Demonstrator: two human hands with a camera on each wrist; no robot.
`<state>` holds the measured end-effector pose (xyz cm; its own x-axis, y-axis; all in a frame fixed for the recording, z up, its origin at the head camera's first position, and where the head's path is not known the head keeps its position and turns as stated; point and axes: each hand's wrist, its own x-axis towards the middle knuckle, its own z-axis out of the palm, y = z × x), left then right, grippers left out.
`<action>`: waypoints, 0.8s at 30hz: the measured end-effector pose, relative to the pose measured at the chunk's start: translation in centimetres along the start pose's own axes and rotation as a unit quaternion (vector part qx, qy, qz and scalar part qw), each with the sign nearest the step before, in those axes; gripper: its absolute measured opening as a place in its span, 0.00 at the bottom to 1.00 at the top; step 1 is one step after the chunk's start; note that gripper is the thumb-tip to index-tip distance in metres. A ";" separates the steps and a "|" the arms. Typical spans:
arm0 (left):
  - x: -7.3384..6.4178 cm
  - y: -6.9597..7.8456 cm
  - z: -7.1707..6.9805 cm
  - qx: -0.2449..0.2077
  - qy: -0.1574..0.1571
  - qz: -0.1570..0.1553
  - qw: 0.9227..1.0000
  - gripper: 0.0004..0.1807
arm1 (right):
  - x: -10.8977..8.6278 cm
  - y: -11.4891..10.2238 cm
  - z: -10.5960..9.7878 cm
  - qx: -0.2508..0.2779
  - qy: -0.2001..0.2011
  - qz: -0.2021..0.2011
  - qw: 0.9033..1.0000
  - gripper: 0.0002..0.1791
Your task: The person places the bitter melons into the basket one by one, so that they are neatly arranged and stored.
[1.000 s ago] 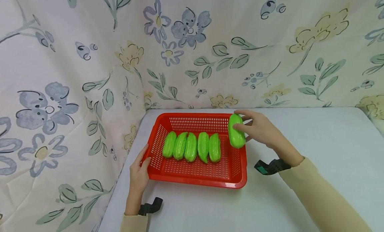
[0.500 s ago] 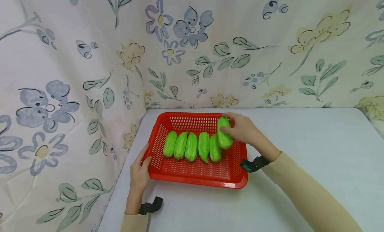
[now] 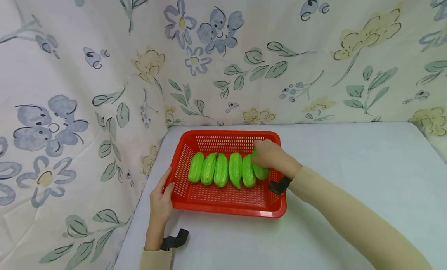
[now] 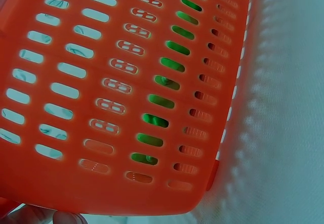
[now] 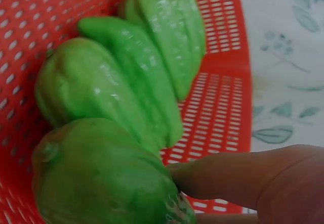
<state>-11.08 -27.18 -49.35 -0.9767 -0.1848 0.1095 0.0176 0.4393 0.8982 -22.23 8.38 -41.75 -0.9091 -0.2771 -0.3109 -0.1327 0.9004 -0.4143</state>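
Note:
A shallow red plastic basket point(image 3: 223, 210) with slotted walls holds several ribbed light-green gourds point(image 3: 221, 170) in a row. My left hand point(image 3: 161, 203) grips its left edge, thumb by the rim and fingers along the outside. In the left wrist view, fingertips point(image 4: 68, 217) show at the rim of the basket point(image 4: 101, 191). Over the right end of the row, my right hand point(image 3: 271, 154) holds another gourd point(image 3: 260, 172), mostly covered by the hand. The right wrist view shows the thumb point(image 5: 217, 179) against this held gourd point(image 5: 104, 176), which lies beside the others.
The basket stands on a white table point(image 3: 349, 177), near its back left. A flower-printed cloth point(image 3: 223, 68) hangs behind and along the left side. Each wrist carries a small dark camera; the left one point(image 3: 174, 240) sits just in front of the basket.
My right hand has moved left and down with its gourd, from above the basket's right wall to beside the row. The left hand and basket have stayed in place.

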 end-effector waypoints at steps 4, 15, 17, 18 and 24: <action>0.1 0.0 0.0 -0.001 0.003 -0.004 1.000 0.28 | 0.4 -0.8 0.2 -0.040 -0.023 0.020 0.999 0.13; 0.2 0.0 -0.1 -0.001 -0.003 0.003 1.000 0.28 | 0.7 -1.3 1.0 -0.097 -0.040 0.030 0.994 0.17; 0.3 0.0 -0.1 0.000 -0.004 0.003 1.000 0.28 | 0.8 -1.2 1.1 -0.095 -0.041 0.025 0.994 0.18; 0.3 0.0 -0.1 0.001 -0.004 0.003 1.000 0.28 | 0.9 -1.1 1.1 -0.094 -0.042 0.022 0.994 0.18; 0.1 -0.1 0.0 0.007 -0.006 0.005 1.000 0.29 | 0.4 -0.8 1.0 -0.088 -0.040 0.007 0.995 0.15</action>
<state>-11.20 -27.26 -49.38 -0.9790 -0.1703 0.1124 0.0235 0.4534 0.8910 -22.07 7.25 -42.43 -0.8783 -0.2829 -0.3854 -0.1930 0.9474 -0.2554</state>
